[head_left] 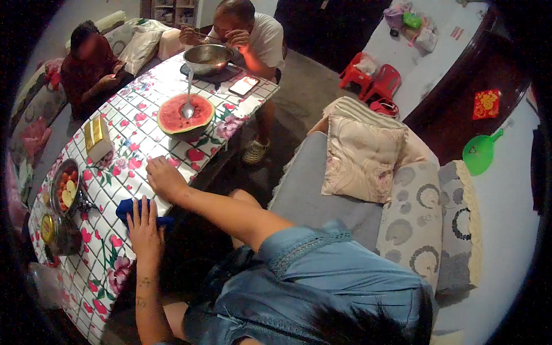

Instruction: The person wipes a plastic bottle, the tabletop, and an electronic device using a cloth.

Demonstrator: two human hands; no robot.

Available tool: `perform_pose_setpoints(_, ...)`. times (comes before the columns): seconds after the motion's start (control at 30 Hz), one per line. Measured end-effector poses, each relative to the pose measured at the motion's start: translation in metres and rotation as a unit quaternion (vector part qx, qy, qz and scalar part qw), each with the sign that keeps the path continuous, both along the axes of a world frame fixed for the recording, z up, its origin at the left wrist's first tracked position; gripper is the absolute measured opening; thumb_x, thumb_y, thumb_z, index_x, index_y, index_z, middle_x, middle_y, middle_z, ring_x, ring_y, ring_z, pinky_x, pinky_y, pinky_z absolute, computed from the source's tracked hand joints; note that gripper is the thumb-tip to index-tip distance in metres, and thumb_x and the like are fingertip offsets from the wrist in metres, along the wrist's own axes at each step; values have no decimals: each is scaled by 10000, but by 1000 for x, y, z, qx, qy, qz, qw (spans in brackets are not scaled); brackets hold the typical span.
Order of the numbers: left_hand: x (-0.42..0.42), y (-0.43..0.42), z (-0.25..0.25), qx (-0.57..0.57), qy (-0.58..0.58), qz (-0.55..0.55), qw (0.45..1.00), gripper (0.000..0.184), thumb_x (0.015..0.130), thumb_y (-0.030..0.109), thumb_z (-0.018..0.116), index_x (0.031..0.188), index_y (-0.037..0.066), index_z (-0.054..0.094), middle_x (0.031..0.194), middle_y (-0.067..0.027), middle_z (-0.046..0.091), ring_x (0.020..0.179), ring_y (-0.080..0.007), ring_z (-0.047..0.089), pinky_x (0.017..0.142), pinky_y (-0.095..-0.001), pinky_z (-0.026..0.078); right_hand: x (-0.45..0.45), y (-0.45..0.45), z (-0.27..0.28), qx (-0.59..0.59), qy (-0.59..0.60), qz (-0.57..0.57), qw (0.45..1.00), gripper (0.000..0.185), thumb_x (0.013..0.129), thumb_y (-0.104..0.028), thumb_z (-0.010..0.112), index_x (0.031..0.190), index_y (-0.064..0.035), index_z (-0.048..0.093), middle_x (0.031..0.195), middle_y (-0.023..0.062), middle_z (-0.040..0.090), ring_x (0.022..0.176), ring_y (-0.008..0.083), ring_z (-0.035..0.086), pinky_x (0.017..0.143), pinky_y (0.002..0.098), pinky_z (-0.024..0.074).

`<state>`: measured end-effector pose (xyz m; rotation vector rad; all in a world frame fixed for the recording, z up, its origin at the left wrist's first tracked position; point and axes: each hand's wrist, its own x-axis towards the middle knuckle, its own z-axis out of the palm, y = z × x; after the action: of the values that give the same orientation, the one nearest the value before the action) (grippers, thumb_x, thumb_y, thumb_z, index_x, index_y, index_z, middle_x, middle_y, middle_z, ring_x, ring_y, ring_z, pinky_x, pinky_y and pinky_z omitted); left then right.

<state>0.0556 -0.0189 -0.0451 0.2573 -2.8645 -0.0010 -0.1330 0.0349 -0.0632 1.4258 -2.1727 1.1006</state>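
My left hand [145,227] lies on a folded blue cloth [124,210] near the table's edge, its fingers stretched out over the top. More of the blue cloth shows to the right of the fingers. Farther along the same edge, my right hand [165,177] rests palm down on the patterned tablecloth [129,178], fingers loosely extended and nothing visible in them. Beyond it sits a cut watermelon half [172,115] with a metal spoon [188,109] standing in its red flesh.
A person [253,40] eats over a metal bowl [208,59] near a lit phone [244,85]. Another person [92,69] sits at the far side. A tissue box [98,138], fruit bowl [66,192] and lidded jar [57,233] stand leftward. A sofa [328,178] is at right.
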Motion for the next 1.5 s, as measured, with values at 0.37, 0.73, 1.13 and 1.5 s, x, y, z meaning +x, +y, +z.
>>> perform_pose_setpoints(0.37,164,-42,-22,-45,13,145,988,647,819,-40,423,1444,127,405,1535,-139,307,1401,-351,313,1093,-490,306,-2,1,0,18,-5,-1,1000,190,785,-55,570,966,2,561,1035,180,563,1033,330,504,918,404,437)
perform_pose_setpoints(0.73,185,-68,-58,-21,49,275,960,499,955,138,433,1441,37,377,1504,-134,359,1418,-305,281,1166,-489,151,-1,1,-1,11,0,-11,1000,266,738,-36,582,993,37,570,1084,190,562,1050,333,510,937,406,445)
perform_pose_setpoints(1.13,73,12,26,394,165,118,896,357,1009,157,437,1346,59,503,1215,-155,623,1074,-266,597,976,-348,436,-3,-1,-1,24,-28,-3,999,255,737,-20,576,987,30,569,1041,186,569,1053,339,509,930,408,444)
perform_pose_setpoints(1.5,44,-102,53,617,341,170,689,490,1015,355,443,1388,37,449,1240,-172,587,1112,-256,576,963,-359,446,-3,-2,-2,37,-3,-11,999,248,742,-22,576,984,22,554,1045,179,562,1039,337,505,933,406,443)
